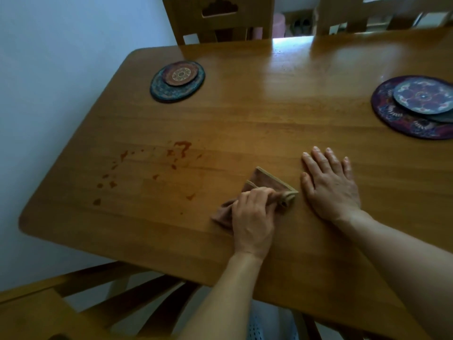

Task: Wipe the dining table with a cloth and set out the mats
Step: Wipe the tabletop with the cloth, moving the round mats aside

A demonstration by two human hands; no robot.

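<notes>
Bare table (245,123) between two mat stacks (177,81) (414,106); stains (147,168) left

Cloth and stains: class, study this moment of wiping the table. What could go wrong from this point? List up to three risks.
1. The cloth is bunched in the left hand, so it may smear the red stains wider instead of lifting them.
2. A sweep far across the table might push the stacked mats or dirty them.
3. The right hand, flat on the wood, could slip if the surface gets wet.

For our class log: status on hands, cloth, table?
Left hand grips cloth. Right hand flat on table. Red stains unwiped, left of cloth. Mats stacked beyond.
</notes>
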